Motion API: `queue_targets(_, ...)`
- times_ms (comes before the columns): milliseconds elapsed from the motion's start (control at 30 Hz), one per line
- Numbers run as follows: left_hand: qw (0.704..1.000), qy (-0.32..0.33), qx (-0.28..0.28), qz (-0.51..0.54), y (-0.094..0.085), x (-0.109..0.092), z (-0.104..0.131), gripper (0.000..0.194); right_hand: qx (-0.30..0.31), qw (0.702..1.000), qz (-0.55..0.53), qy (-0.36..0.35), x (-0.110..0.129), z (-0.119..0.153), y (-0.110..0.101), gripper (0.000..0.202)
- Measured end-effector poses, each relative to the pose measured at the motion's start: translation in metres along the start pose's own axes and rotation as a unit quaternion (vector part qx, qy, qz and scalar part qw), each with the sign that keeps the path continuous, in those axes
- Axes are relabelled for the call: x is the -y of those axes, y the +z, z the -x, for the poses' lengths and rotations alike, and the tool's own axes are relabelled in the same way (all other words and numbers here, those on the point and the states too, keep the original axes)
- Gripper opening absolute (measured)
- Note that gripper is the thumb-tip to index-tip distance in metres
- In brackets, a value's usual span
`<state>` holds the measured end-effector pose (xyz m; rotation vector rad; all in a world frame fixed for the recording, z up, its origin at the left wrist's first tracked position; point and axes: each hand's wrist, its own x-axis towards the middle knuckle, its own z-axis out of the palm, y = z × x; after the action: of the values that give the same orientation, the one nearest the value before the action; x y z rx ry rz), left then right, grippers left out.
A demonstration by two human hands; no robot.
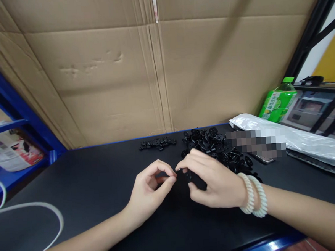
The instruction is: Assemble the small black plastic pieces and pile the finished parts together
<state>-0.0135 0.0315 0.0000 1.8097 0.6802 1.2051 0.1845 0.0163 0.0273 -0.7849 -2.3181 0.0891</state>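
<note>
My left hand (pixel 151 193) is over the middle of the black tabletop, thumb and index fingertips pinched together. What sits in that pinch, if anything, is too small to make out. Close beside it, my right hand (pixel 215 179) curls its fingers and thumb around a small black plastic part (pixel 188 176), mostly hidden by the fingers and dark against the table. Behind my right hand lies a heap of black round plastic parts (pixel 205 140), some disc-shaped with short stems. A smaller group of little black pieces (pixel 157 143) lies left of the heap, near the back edge.
A cardboard sheet (pixel 109 80) stands behind the black table (pixel 102 176). On the right are a silver plastic-wrapped package (pixel 308 138), a partly blurred flat object (pixel 257 146) and a green bottle (pixel 279 102). A white cable (pixel 57 215) loops at left beside a blue frame (pixel 10 94).
</note>
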Motion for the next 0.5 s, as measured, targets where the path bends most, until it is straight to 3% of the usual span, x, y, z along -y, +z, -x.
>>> queue_targets(167,0.998,-0.003,0.003,-0.064,0.000,-0.002,0.002,0.003,-0.115,0.984,0.126,0.049,-0.032,-0.005,-0.033,0.036)
queue_targets(300,0.987,0.006,0.010,-0.161,-0.003,-0.002,0.002,0.005,-0.116,0.978,0.143,0.099,-0.065,-0.002,-0.048,0.042)
queue_targets(400,0.951,0.052,0.058,-0.298,-0.011,0.005,-0.004,0.018,-0.111,0.978,0.132,0.114,-0.073,-0.001,-0.047,0.041)
queue_targets(500,0.891,0.048,0.120,-0.436,-0.023,0.015,-0.012,0.041,-0.135,0.979,0.109,0.109,-0.060,-0.002,-0.041,0.038)
